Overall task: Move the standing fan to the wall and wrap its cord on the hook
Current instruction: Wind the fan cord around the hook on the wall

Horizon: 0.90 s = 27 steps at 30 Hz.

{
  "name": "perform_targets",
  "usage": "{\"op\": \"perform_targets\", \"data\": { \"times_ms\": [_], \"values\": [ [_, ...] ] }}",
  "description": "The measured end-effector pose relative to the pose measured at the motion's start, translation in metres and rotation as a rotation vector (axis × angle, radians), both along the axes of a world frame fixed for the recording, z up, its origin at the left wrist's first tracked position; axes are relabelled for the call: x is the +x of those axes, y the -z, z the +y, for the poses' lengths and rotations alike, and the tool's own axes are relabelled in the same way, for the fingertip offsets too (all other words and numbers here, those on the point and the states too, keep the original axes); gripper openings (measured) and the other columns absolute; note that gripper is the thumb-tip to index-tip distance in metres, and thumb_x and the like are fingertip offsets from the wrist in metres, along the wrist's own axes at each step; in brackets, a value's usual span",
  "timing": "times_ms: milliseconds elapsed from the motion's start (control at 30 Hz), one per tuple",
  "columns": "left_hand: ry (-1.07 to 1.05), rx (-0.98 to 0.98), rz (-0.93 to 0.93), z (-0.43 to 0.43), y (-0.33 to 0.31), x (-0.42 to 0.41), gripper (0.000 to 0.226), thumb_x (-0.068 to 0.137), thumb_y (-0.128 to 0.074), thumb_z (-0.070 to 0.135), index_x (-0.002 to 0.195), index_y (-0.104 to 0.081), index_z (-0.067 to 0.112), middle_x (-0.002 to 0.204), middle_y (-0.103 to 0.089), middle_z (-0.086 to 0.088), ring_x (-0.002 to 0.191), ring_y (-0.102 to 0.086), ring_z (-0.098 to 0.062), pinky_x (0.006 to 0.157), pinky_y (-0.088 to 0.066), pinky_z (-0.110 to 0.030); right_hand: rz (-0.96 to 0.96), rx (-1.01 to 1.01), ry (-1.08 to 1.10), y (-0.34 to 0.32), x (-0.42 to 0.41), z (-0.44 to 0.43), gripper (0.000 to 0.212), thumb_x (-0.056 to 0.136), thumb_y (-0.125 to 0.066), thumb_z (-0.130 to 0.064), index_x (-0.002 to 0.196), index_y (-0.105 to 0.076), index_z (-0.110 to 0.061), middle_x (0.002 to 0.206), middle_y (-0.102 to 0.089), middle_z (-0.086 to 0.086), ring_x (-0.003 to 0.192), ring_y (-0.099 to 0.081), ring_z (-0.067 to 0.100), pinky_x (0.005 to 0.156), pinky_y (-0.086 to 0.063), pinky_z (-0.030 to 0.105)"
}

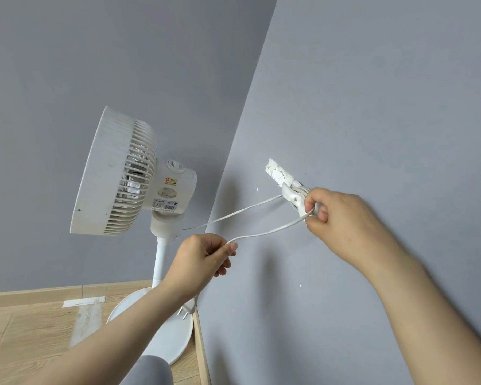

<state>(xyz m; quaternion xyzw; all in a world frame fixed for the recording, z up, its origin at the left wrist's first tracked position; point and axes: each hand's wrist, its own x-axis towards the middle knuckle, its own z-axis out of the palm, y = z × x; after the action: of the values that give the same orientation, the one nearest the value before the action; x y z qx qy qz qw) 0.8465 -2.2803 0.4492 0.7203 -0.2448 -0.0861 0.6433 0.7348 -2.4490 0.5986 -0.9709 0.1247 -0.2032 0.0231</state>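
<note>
A white standing fan [114,173] stands in the room corner on its round base [167,337], close to the grey wall [372,93]. Its thin white cord [233,213] runs from the fan's neck to a white hook [279,172] taped on the wall, where several turns are wound. My right hand [342,215] pinches the cord at the hook. My left hand [203,259] grips a lower stretch of the same cord, and the plug [188,308] dangles beneath it.
A wooden floor [25,329] with strips of white tape [85,309] lies at the lower left, edged by a wooden skirting board. A second grey wall [95,65] rises behind the fan. A grey-clad knee [150,370] shows at the bottom.
</note>
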Motion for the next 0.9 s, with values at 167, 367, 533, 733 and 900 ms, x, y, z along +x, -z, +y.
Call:
{"op": "perform_targets", "data": {
  "times_ms": [167,367,533,733,900],
  "values": [
    [0.073,-0.019,-0.003,-0.003,0.0,-0.003,0.026,0.089,-0.066,0.029,0.073,-0.07,0.009,0.057,-0.067,0.002,0.053,-0.061,-0.01,0.058,-0.052,-0.025,-0.027,-0.025,0.024,0.008,-0.012,0.002,0.009,0.089,-0.054,-0.013,0.091,-0.054,-0.022,0.057,-0.042,-0.008,0.05,-0.04,0.005,0.048,-0.032,0.02],
    [0.105,-0.027,-0.014,-0.006,-0.001,-0.007,0.022,0.086,-0.07,0.026,0.074,-0.07,0.008,0.057,-0.066,0.002,0.054,-0.061,-0.009,0.06,-0.052,-0.024,-0.029,0.0,0.064,0.019,-0.022,0.008,0.01,0.088,-0.056,-0.014,0.095,-0.054,-0.022,0.059,-0.042,-0.005,0.052,-0.044,0.014,0.057,-0.042,0.033],
    [0.186,-0.035,0.01,-0.006,0.003,-0.008,0.021,0.079,-0.077,0.031,0.065,-0.069,0.018,0.056,-0.06,0.003,0.057,-0.057,-0.013,0.063,-0.05,-0.03,-0.044,0.029,0.132,0.03,-0.027,0.011,0.014,0.087,-0.055,-0.014,0.099,-0.051,-0.021,0.059,-0.045,-0.006,0.05,-0.044,0.01,0.054,-0.039,0.03],
    [0.301,-0.037,0.026,-0.006,0.002,-0.014,0.02,0.081,-0.069,0.035,0.079,-0.076,0.017,0.065,-0.067,0.005,0.063,-0.062,-0.01,0.069,-0.053,-0.03,-0.001,0.06,0.177,0.041,-0.028,0.014,0.021,0.09,-0.052,-0.017,0.111,-0.051,-0.016,0.078,-0.065,0.002,0.069,-0.056,0.025,0.065,-0.046,0.032],
    [0.223,0.006,0.044,-0.005,0.005,-0.011,0.014,0.086,-0.071,0.025,0.076,-0.077,0.017,0.063,-0.067,0.005,0.06,-0.06,-0.009,0.069,-0.053,-0.032,0.001,0.104,0.152,0.05,-0.022,0.014,0.025,0.091,-0.053,-0.018,0.114,-0.054,-0.011,0.102,-0.07,0.005,0.094,-0.064,0.025,0.079,-0.05,0.034]
  ]
}}
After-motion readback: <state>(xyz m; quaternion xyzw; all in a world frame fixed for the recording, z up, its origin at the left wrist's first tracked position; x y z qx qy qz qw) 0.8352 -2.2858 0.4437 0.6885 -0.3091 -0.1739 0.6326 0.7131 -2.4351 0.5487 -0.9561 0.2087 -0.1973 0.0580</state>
